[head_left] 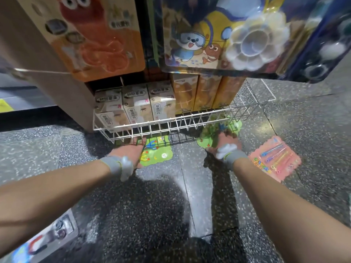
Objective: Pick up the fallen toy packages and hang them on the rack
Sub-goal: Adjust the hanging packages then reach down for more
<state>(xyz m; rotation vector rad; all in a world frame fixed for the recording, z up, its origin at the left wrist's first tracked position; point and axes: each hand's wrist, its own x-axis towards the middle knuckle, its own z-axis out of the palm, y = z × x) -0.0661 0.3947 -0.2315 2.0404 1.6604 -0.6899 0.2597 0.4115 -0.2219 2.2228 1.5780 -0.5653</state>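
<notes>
- The white wire basket (163, 126) holds beige boxes (136, 103), three across, and three orange boxes (205, 93).
- Four packages lie on the floor (152, 205): left green package (159, 151), right green package (212, 132), pink package (275, 158) and grey package (45, 242).
- The left hand (131, 151) rests on the left green package and the right hand (223, 142) on the right green package, the hands apart. The blur hides whether either one grips.

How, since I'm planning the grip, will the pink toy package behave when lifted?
The pink toy package looks like thin flat card, so probably light and bendy. Lying flush on the floor, its edge may be hard to catch. Its glossy blister might be slippery.
</notes>
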